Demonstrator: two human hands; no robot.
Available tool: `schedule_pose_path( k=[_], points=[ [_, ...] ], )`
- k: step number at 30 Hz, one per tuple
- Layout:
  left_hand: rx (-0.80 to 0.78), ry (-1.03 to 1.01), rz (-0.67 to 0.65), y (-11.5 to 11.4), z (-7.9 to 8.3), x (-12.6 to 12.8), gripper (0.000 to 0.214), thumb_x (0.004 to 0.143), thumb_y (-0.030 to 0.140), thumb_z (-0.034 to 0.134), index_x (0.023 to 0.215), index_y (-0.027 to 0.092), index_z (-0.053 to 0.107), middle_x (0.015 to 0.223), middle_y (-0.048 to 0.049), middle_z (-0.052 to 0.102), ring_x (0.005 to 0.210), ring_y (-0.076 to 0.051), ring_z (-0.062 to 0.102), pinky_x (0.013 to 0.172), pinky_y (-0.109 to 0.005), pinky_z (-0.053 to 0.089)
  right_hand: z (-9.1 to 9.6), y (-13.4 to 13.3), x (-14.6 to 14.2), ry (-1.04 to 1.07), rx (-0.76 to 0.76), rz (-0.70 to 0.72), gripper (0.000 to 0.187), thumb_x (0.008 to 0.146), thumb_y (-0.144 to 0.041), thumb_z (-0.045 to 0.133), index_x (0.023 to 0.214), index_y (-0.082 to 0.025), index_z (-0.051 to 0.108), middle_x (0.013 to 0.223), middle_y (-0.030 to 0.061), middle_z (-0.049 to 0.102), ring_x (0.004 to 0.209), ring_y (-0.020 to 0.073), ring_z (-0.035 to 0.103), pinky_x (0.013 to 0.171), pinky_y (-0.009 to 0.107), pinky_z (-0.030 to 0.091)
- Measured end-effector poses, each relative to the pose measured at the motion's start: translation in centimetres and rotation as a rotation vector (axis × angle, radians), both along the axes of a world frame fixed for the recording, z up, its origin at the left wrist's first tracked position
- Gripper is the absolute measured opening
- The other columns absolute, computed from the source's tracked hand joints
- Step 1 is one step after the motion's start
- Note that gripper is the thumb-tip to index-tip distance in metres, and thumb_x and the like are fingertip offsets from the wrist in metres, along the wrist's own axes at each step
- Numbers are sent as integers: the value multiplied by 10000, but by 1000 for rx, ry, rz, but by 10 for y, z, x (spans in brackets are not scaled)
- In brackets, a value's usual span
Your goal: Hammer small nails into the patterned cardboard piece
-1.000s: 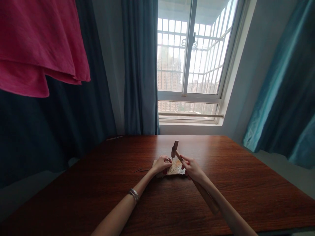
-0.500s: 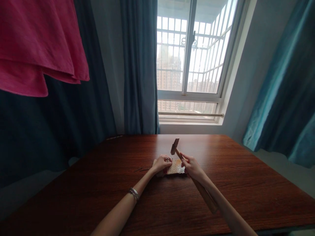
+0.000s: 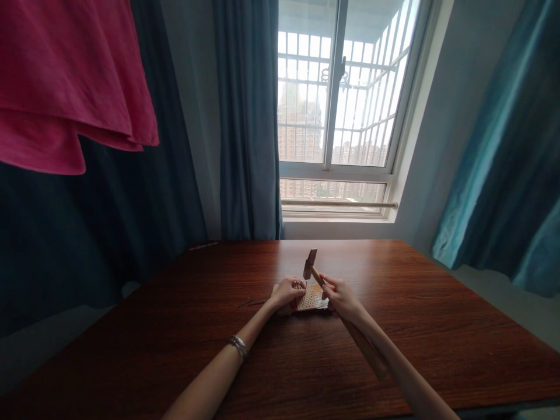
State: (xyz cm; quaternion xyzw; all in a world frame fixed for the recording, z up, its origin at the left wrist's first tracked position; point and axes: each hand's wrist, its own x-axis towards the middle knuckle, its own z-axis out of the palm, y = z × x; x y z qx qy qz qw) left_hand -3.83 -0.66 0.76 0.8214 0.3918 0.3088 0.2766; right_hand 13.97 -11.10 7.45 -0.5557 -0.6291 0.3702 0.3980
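Note:
My right hand [image 3: 343,298] is wrapped round the wooden handle of a hammer [image 3: 315,275]. The hammer's dark metal head is raised above a pale board [image 3: 311,297] dotted with many small holes. At the board's left part, my left hand [image 3: 289,290] pinches a thin nail-like rod [image 3: 306,285] that stands upright; whether it is a nail or a punch I cannot tell. The hammer head hovers just over the rod's top. Rings and a bracelet show on my left hand and wrist. Something red lies partly hidden under that hand by the board.
A few thin dark rods [image 3: 245,303] lie on the brown wooden table [image 3: 210,356] left of the board. Beyond the table's far edge are a barred window [image 3: 335,116] and blue curtains [image 3: 249,116]. A pink cloth [image 3: 70,81] hangs at upper left.
The hammer head has dropped slightly, closer to the top of the rod. My left hand keeps its place on the rod.

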Motion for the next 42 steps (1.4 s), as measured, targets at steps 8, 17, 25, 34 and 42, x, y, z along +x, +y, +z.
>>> schedule_pose_path(
  k=[8,17,25,34,42],
  points=[
    [9,16,12,-5,5,0,140,663,224,541,709,147,650,763,2,635,733,-128,563,678,-191,401,-7,2,4,38,7,34,462,796,-324,392,1231,-181,448,612,-19,532,341,40,414,302,140,315],
    [23,59,48,-8,9,-1,147,674,227,543,723,149,658,779,-1,643,767,-136,565,664,-193,388,-10,3,3,49,14,39,482,795,-331,391,1255,-189,424,613,-19,531,329,45,409,273,142,305],
    [-11,49,65,-11,11,0,156,670,235,550,726,148,666,797,-5,648,743,-140,567,638,-198,395,-11,2,2,52,17,20,475,794,-326,404,1249,-192,436,612,-14,537,329,43,404,268,137,299],
    [-1,21,52,-7,7,0,142,665,231,556,710,150,662,783,-3,640,740,-131,564,665,-190,400,-11,-1,-1,128,6,23,479,786,-339,417,1242,-194,439,601,-23,523,315,38,385,261,136,296],
    [5,47,86,-12,11,1,152,663,237,549,702,147,665,742,2,639,715,-131,565,641,-191,390,-8,-3,2,314,-2,-43,571,753,-372,461,1282,-171,381,600,-35,515,321,43,378,253,156,314]
  ],
)
